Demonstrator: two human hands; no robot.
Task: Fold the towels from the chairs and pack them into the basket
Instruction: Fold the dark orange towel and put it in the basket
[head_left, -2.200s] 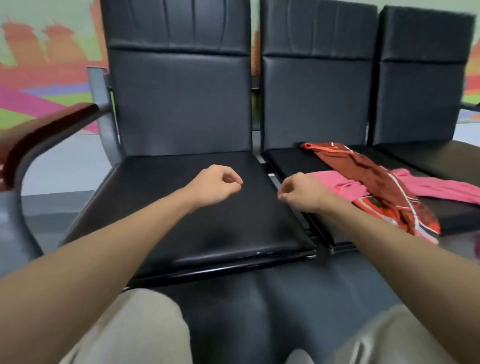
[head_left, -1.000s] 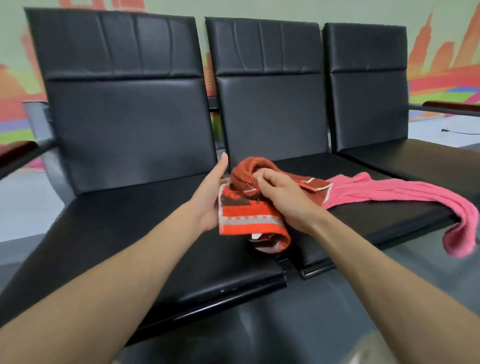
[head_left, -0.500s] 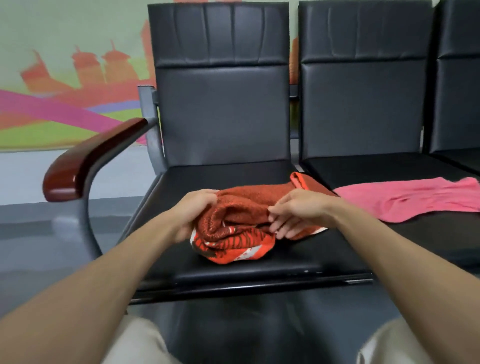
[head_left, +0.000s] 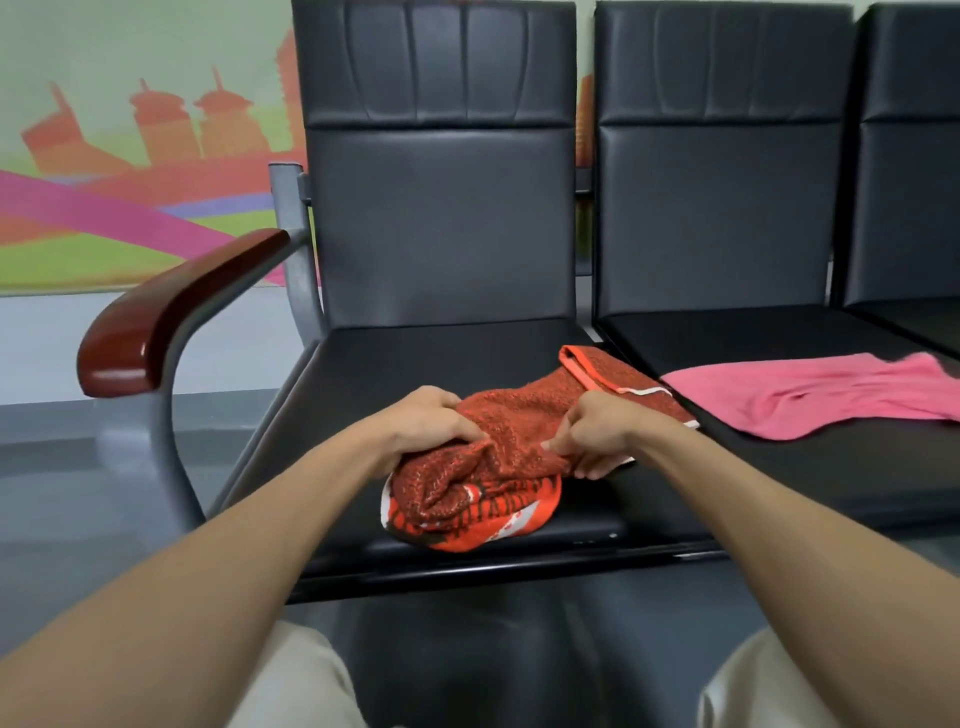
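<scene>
A bunched red and orange patterned towel (head_left: 498, 467) lies on the seat of the left black chair (head_left: 395, 374). My left hand (head_left: 431, 421) grips its left side with curled fingers. My right hand (head_left: 597, 426) pinches a fold of it on the right. One end of this towel reaches back toward the gap between the seats. A pink towel (head_left: 810, 395) lies spread flat on the seat of the middle chair (head_left: 727, 332), to the right of my hands. No basket is in view.
A third black chair (head_left: 909, 156) stands at the far right edge. The left chair has a dark red wooden armrest (head_left: 171, 312) on a grey metal frame. My knees in light trousers sit at the bottom, close to the seat's front edge. A colourful mural covers the wall behind.
Both hands took the red towel off the pink one and brought it onto the left seat. Over the last half second they kept hold and gathered it slightly.
</scene>
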